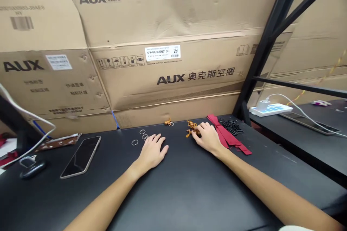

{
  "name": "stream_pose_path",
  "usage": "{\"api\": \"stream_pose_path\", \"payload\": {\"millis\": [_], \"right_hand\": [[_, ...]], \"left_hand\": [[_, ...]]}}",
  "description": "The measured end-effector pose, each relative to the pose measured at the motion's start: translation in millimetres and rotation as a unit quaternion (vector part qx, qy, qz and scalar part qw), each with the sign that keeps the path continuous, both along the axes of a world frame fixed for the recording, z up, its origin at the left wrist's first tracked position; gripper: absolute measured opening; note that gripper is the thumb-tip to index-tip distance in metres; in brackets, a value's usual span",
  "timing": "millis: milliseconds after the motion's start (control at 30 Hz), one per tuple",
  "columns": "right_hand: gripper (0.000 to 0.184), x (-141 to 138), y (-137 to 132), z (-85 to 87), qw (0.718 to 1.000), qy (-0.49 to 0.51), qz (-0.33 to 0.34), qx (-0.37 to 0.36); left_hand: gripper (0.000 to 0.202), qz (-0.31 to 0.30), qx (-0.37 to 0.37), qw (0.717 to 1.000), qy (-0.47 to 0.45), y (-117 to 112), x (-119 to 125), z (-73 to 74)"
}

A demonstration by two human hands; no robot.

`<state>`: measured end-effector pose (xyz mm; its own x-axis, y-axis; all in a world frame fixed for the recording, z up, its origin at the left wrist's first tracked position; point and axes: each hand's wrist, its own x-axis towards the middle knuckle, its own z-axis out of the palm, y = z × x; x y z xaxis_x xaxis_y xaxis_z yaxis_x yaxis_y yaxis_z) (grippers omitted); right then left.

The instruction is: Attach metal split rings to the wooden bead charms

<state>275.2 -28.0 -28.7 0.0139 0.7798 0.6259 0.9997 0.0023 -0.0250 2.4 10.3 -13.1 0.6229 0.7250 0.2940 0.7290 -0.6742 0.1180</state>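
My left hand (pixel 151 151) lies palm down on the black table, fingers loosely spread, its fingertips beside several thin metal split rings (pixel 135 142). Farther right, my right hand (pixel 208 137) has its thumb and fingers curled in at a small pile of brown pendants with orange-brown cords (pixel 192 125). The fingertips close around one pendant, partly hidden by the hand. Between the hands, toward the back edge, sits a single brown pendant (pixel 167 122) with a metal ring next to it.
Red fabric strips (pixel 229 135) and a heap of black straps or clips (pixel 231 126) lie right of my right hand. A phone (pixel 81 157) and a dark rounded object (pixel 33 169) are at left. Cardboard boxes (pixel 173 97) stand behind; a black metal frame (pixel 248 90) rises at right.
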Motion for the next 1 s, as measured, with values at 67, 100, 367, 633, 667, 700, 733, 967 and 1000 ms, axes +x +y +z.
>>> {"api": "stream_pose_path", "payload": {"millis": [67,100,367,633,667,700,733,967,1000], "right_hand": [[0.027,2,-3,-1.1,1.000,0.002,-0.006,0.001],[0.026,3,-4,-1.5,1.000,0.000,-0.005,0.001],[0.020,1,3,-1.7,0.999,-0.010,0.027,-0.020],[0.017,-2,8,-2.6,0.997,0.008,0.065,-0.042],[0.017,-4,8,-2.3,0.996,0.008,0.085,-0.042],[0.016,-7,8,-1.9,0.994,0.009,0.101,-0.036],[0.016,-10,7,-1.4,0.992,0.008,0.120,-0.032],[0.017,-33,-4,3.6,0.981,0.021,0.190,-0.036],[0.019,-34,-5,4.2,0.978,0.023,0.201,-0.041]], "left_hand": [[0.043,-0.005,0.004,1.000,0.001,0,1,0.3],[0.042,-0.009,0.007,1.000,0.002,-1,2,0.2],[0.039,0.012,0.044,0.999,-0.008,-3,5,-3.4],[0.035,-0.016,0.026,0.999,-0.036,-6,7,-5.2],[0.034,-0.031,0.022,0.998,-0.047,-6,6,-5.0],[0.033,-0.049,0.016,0.997,-0.058,-6,6,-4.7],[0.032,-0.072,0.009,0.995,-0.069,-7,5,-4.2],[0.027,-0.119,0.024,0.989,-0.082,-11,4,2.1],[0.025,-0.107,0.021,0.991,-0.078,-11,5,2.4]]}}
